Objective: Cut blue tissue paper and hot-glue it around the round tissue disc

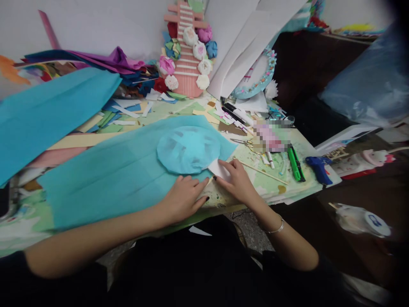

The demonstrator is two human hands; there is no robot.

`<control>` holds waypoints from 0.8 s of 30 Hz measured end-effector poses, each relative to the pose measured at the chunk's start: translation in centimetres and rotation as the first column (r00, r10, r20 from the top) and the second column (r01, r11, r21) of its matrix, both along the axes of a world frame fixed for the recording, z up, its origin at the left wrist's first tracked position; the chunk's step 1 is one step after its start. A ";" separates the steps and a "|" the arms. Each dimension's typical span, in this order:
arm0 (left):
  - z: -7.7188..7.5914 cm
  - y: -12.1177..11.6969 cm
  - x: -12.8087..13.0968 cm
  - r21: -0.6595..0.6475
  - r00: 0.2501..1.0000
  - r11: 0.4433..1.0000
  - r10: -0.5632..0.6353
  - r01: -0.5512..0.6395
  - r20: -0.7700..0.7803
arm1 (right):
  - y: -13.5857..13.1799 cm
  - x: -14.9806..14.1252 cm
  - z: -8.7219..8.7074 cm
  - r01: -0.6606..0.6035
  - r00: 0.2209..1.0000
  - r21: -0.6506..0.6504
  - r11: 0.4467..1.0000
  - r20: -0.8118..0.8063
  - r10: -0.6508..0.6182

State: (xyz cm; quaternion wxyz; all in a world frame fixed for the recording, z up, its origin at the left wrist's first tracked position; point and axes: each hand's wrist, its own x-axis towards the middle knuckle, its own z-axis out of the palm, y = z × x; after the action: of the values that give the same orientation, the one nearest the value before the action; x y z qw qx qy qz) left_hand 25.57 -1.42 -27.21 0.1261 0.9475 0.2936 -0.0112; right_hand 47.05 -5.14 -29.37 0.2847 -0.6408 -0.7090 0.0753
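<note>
A round, light-blue crepe paper piece (188, 147) with a puckered edge lies on a wide blue crepe sheet (111, 183). My left hand (187, 196) rests at the near edge of the round piece, with its index finger and thumb stretched apart. White paper (220, 169) pokes out from the right side of the round piece. On that white paper lie the spread fingertips of my right hand (236, 179). Both hands come close together near the table's front edge, and a small pale sliver shows between them. What lies under the round piece is mostly hidden.
Scissors (241, 141), pens (234, 114), a green cutter (295, 164), a wooden stick (262, 171) and a blue glue gun (320, 169) lie to the right. Paper scraps (126, 111) and a flower-decorated pink craft (187, 64) are behind. Another blue sheet (54, 115) is left.
</note>
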 end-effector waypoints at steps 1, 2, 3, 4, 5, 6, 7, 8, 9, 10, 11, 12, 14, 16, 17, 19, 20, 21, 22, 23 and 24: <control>0.1 0.1 0.2 0.004 1.000 1.000 -0.007 0.007 -0.025 | 0.0 0.0 -0.1 -0.004 1.000 0.003 1.000 0.008 0.004; 0.3 0.1 0.3 0.004 0.999 1.000 -0.011 0.011 -0.052 | 0.1 -0.1 -0.1 -0.005 1.000 0.006 1.000 0.014 0.005; 0.5 0.2 0.5 0.002 0.997 1.000 -0.013 0.013 -0.082 | 0.1 -0.1 -0.2 -0.003 1.000 0.009 1.000 0.018 0.003; 0.7 0.2 0.6 0.002 0.994 1.000 -0.016 0.016 -0.110 | 0.0 -0.1 -0.2 0.000 1.000 0.011 1.000 0.022 0.000; 0.8 0.2 0.8 0.006 0.991 1.000 -0.018 0.019 -0.129 | 0.0 0.0 -0.2 0.004 1.000 0.011 1.000 0.026 -0.004; 0.9 0.3 0.8 0.011 0.989 1.000 -0.022 0.024 -0.143 | 0.0 0.0 -0.2 0.006 0.999 0.012 1.000 0.033 -0.007; 1.0 0.3 0.9 0.020 0.988 0.999 -0.026 0.029 -0.151 | -0.1 0.1 -0.2 0.008 0.999 0.013 1.000 0.042 -0.008; 1.0 0.3 0.9 0.030 0.988 0.999 -0.030 0.035 -0.151 | -0.2 0.1 -0.2 0.008 0.998 0.014 1.000 0.055 -0.009; 0.9 0.3 0.9 0.043 0.989 0.998 -0.035 0.041 -0.143 | -0.2 0.2 -0.3 0.009 0.997 0.016 1.000 0.071 -0.010; 0.8 0.3 0.8 0.058 0.990 0.997 -0.040 0.048 -0.132 | -0.2 0.2 -0.3 0.012 0.996 0.018 1.000 0.090 -0.013; 0.7 0.2 0.7 0.074 0.992 0.996 -0.050 0.059 -0.119 | -0.3 0.2 -0.4 0.016 0.994 0.020 1.000 0.111 -0.018; 0.5 0.2 0.6 0.089 0.992 0.993 -0.065 0.074 -0.104 | -0.3 0.2 -0.4 0.022 0.991 0.021 1.000 0.133 -0.024; 0.1 0.0 0.3 0.122 0.992 0.986 -0.104 0.112 -0.066 | -0.4 0.1 -0.3 0.035 0.982 0.016 0.999 0.187 -0.037; -0.1 -0.2 -0.4 0.153 0.988 0.976 -0.155 0.156 -0.014 | -0.6 -0.4 0.1 0.071 0.966 0.019 0.997 0.248 -0.074; -0.2 -0.4 -0.8 0.168 0.982 0.969 -0.188 0.182 0.020 | -0.8 -0.9 0.4 0.090 0.957 0.035 0.995 0.272 -0.096; -0.3 -0.9 -2.2 0.199 0.960 0.951 -0.261 0.237 0.104 | -1.5 -2.1 1.1 0.084 0.955 0.098 0.992 0.277 -0.108; -0.2 -1.2 -3.2 0.214 0.940 0.940 -0.301 0.265 0.158 | -1.9 -2.8 1.5 0.040 0.963 0.134 0.990 0.259 -0.074; -0.2 -1.5 -4.2 0.231 0.917 0.930 -0.337 0.287 0.216 | -2.2 -3.7 1.8 -0.040 0.972 0.164 0.986 0.235 0.000; -0.1 -1.9 -5.4 0.249 0.890 0.920 -0.365 0.301 0.272 | -2.6 -4.6 2.0 -0.151 0.971 0.184 0.971 0.214 0.110; -0.1 -2.3 -6.7 0.267 0.863 0.912 -0.388 0.310 0.323 | -2.9 -5.6 2.1 -0.274 0.951 0.192 0.943 0.201 0.235; -0.1 -2.6 -8.0 0.284 0.846 0.908 -0.398 0.308 0.354 | -3.0 -6.6 2.1 -0.394 0.912 0.185 0.900 0.199 0.358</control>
State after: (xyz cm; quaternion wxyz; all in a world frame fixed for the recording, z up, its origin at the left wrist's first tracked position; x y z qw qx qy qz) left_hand 17.61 -4.01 -27.26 0.0759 0.9749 0.0801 0.1935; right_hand 40.45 -8.15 -27.28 0.2764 -0.4596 -0.8440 -0.0019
